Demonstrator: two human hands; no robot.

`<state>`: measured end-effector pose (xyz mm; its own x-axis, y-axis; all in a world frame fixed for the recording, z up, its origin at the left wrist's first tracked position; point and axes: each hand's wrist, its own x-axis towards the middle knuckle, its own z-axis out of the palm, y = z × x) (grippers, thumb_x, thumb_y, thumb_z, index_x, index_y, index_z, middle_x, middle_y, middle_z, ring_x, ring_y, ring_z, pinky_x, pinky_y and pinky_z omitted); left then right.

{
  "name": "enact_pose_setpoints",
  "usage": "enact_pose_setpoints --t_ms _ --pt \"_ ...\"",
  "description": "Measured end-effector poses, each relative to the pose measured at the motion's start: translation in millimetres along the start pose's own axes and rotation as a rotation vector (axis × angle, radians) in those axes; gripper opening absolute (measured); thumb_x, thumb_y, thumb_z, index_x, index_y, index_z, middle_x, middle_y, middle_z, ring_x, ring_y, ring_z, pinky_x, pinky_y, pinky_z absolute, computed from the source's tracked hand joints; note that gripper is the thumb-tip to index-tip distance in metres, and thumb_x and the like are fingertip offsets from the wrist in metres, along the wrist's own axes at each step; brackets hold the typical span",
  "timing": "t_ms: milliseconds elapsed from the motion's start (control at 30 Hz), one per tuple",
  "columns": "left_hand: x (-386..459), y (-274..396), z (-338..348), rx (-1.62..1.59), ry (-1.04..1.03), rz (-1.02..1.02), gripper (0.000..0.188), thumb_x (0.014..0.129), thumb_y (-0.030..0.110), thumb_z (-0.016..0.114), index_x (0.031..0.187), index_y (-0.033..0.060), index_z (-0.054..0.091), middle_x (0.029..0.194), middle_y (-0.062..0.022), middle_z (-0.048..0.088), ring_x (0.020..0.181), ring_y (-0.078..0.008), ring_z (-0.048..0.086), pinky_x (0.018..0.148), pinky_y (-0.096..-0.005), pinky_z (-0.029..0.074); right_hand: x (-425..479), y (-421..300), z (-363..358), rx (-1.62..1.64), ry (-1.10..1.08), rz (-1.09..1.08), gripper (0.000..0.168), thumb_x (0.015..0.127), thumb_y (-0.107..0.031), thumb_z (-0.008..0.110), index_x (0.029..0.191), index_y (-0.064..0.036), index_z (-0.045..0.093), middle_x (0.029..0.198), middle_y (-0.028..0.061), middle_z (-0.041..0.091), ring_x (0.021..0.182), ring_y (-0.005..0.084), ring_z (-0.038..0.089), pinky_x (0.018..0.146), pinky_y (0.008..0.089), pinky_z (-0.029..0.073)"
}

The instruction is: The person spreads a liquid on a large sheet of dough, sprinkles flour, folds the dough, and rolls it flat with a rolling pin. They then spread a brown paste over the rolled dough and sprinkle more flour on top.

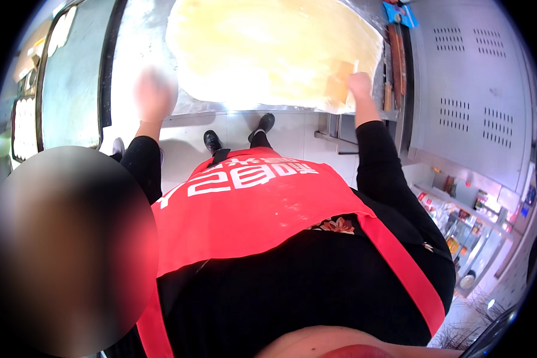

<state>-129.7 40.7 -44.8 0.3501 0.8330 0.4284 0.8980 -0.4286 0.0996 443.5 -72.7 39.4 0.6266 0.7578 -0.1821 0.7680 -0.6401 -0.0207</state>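
A wide sheet of rolled yellow dough covers much of the worktop in front of me. My right hand is closed around a thin pale tool, seen edge-on at the sheet's near right part. Beside it lies a tan patch; I cannot tell whether this is part of the tool or a shadow. My left hand is blurred over the floury metal worktop, just off the dough's left edge. Its fingers cannot be made out.
A dark-rimmed tray stands at left, with pale dough pieces on it and another filled tray beyond. Wooden sticks and a blue packet line the right edge, against a slotted metal cabinet. A blurred oval hides the lower left.
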Motion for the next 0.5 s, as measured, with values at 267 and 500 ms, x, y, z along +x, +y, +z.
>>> enact_pose_setpoints --t_ms 267,500 --pt "3 2 -12 -0.097 0.086 -0.178 0.044 0.077 0.025 0.066 0.114 0.0025 0.058 0.105 -0.0148 0.061 0.096 -0.0315 0.058 0.082 -0.0427 0.046 -194 -298 35 0.231 -0.242 -0.443 0.03 0.074 -0.01 0.061 0.098 0.007 0.056 0.102 0.0256 0.058 0.082 0.0394 0.061 0.078 0.0439 0.05" --pt "4 8 -23 -0.181 -0.111 -0.377 0.059 0.081 0.032 0.065 0.13 0.0036 0.048 0.126 -0.0183 0.053 0.116 -0.0337 0.051 0.099 -0.0435 0.039 -222 -312 11 0.181 -0.289 -0.95 0.026 0.082 -0.012 0.048 0.102 -0.001 0.06 0.089 0.022 0.064 0.082 0.0377 0.063 0.075 0.0458 0.051"
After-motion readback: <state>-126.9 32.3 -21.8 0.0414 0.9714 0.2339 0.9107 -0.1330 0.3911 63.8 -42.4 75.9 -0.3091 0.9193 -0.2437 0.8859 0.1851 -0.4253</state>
